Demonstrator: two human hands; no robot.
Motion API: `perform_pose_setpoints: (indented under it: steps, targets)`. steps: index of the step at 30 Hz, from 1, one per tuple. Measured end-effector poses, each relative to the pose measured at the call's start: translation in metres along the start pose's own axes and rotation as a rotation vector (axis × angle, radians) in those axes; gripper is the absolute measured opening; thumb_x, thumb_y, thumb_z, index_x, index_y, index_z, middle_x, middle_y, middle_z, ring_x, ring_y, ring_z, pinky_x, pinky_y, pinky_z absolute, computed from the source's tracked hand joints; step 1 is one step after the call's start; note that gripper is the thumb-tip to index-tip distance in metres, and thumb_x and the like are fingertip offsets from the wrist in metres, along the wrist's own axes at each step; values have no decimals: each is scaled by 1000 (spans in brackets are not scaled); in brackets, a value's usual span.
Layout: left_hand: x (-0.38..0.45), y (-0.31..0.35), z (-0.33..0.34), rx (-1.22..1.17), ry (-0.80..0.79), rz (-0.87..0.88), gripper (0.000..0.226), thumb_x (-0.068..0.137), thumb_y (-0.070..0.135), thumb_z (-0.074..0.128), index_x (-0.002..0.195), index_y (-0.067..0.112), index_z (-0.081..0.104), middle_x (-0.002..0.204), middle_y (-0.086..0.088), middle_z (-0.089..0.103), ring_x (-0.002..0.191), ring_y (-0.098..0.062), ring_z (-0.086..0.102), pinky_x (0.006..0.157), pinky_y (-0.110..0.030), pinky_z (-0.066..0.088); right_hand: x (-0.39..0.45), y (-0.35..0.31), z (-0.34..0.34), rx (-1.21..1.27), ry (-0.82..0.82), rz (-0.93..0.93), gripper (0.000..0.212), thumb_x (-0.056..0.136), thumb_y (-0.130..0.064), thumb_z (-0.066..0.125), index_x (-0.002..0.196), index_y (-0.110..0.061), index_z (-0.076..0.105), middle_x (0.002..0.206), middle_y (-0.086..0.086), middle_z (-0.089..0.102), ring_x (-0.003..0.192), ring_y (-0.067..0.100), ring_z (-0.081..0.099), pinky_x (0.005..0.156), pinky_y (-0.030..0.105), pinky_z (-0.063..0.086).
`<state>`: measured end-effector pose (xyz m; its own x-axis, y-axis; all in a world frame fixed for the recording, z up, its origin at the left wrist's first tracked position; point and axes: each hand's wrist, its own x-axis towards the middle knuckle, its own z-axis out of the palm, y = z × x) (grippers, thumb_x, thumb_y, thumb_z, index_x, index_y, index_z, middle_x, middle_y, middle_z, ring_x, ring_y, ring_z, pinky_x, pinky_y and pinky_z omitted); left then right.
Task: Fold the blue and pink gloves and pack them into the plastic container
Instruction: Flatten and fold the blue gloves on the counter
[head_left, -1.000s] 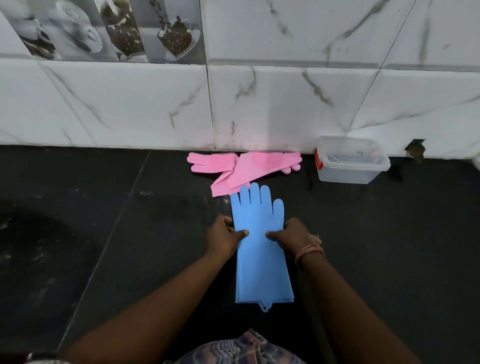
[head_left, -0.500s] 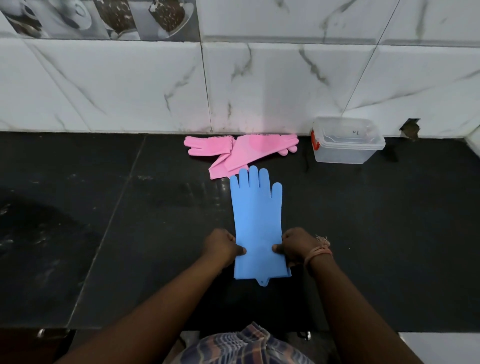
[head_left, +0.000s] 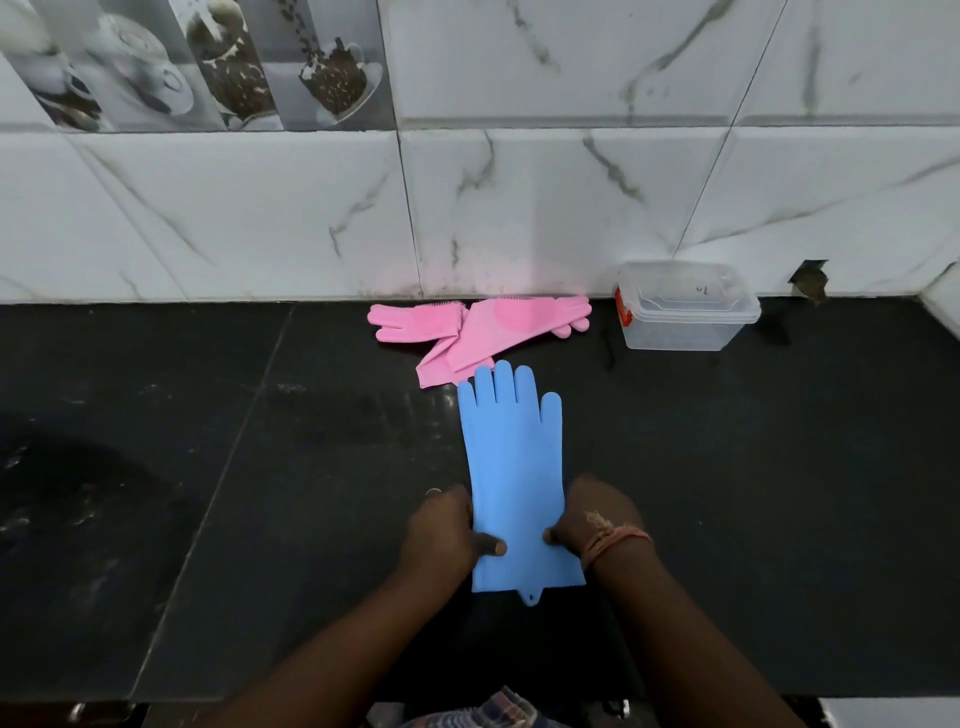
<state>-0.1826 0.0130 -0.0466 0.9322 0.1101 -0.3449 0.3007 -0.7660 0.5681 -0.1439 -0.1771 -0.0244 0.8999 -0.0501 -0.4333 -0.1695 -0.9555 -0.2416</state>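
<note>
Both hands pinch the blue glove's cuff, ready to fold.

Left hand (head_left: 447, 535) and right hand (head_left: 597, 525) clamp the blue glove (head_left: 511, 467) flat; beyond the grip lie pink gloves (head_left: 478, 327), with the lidded plastic container (head_left: 685, 312) far right.

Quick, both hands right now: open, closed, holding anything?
Left hand: closed, pinching the left edge of the blue glove near its cuff.
Right hand: closed, pinching the glove's right edge.
</note>
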Motion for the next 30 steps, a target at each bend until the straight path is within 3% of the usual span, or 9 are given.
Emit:
perform_pose_setpoints:
  steps: [4, 6, 9, 11, 16, 18, 22, 25, 30]
  targets:
    - [15, 0, -11, -85, 98, 115, 34, 75, 38, 82, 87, 33, 51, 86, 11, 59, 77, -4, 58, 57, -17, 36, 12, 6, -6, 99, 233, -225, 20, 83, -5, 62, 100, -17, 59, 107, 5, 61, 93, 23, 63, 69, 23, 40]
    - [23, -3, -20, -55, 145, 272, 27, 85, 8, 70, 96, 32, 65, 92, 11, 63, 82, 2, 62, 68, -9, 43, 18, 11, -5, 19, 169, -379, 32, 82, 4, 57, 103, -19, 64, 114, 2, 57, 104, 21, 58, 77, 21, 42]
    - [36, -16, -29, 149, 79, 522, 45, 79, -11, 58, 103, 20, 79, 104, 3, 72, 94, -10, 67, 84, -19, 50, 22, 18, 1, -38, -26, -492, 31, 82, -3, 60, 107, -22, 66, 127, 8, 56, 120, 26, 50, 99, 30, 43]
    - [39, -20, -33, 300, 27, 616, 44, 82, -6, 59, 111, 22, 77, 111, 5, 72, 103, -12, 66, 88, -21, 49, 23, 26, 2, -118, 5, -604, 15, 89, -23, 56, 99, -26, 67, 125, 11, 59, 119, 28, 51, 100, 33, 42]
    - [38, -29, -37, 410, 6, 812, 30, 90, 12, 65, 116, 24, 74, 118, 5, 75, 119, -12, 65, 97, -30, 55, 32, 54, 3, -74, 9, -679, 14, 76, -47, 66, 86, -40, 72, 92, -10, 69, 86, 11, 62, 86, 31, 50]
    - [38, -33, -35, 422, 0, 878, 21, 94, 20, 68, 111, 19, 80, 129, 2, 74, 128, -13, 63, 105, -29, 53, 37, 61, -1, -63, 42, -696, 24, 68, -50, 75, 89, -39, 74, 97, -7, 73, 90, 13, 66, 87, 30, 50]
    - [37, -43, -39, 395, -6, 849, 31, 94, 52, 60, 101, 28, 78, 119, 15, 74, 113, -1, 67, 99, -33, 54, 33, 51, -7, -81, 44, -767, 27, 88, -14, 65, 114, -17, 72, 136, 5, 61, 125, 23, 55, 107, 28, 39]
    - [40, -48, -34, 386, -47, 834, 38, 93, 71, 49, 100, 37, 66, 104, 23, 65, 98, 10, 61, 90, -21, 46, 29, 58, 3, -50, 181, -886, 28, 75, 1, 69, 103, -6, 75, 124, 13, 68, 114, 32, 65, 98, 39, 50]
    - [51, -54, -30, 465, 3, 901, 39, 100, 63, 44, 109, 31, 64, 109, 16, 62, 101, 1, 59, 93, -22, 49, 33, 59, 9, 119, 199, -795, 28, 77, -8, 65, 103, -14, 73, 123, 4, 68, 116, 20, 61, 103, 25, 44]
